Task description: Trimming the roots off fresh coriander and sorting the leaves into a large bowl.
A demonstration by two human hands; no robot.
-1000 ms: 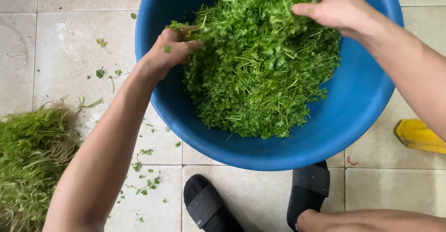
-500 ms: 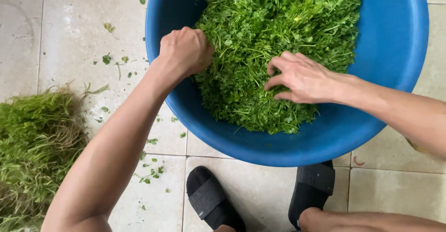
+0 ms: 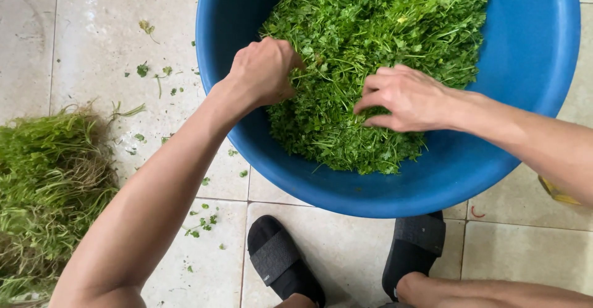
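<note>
From the head camera, a big blue plastic basin [image 3: 525,98] stands on the tiled floor [image 3: 92,36], filled with chopped green herbs [image 3: 383,36]. The left hand [image 3: 265,73] is curled into a loose fist and pinches some herbs at the left edge of the heap. The right hand [image 3: 404,98] rests on the heap, fingers bent and gripping leaves. A pile of green stems with roots [image 3: 49,184] lies at the left. Two black slippers [image 3: 278,258] are near the basin.

Pale, glossy floor tiles [image 3: 92,49] with dark grout lines, strewn with small green leaf scraps [image 3: 143,69].
</note>
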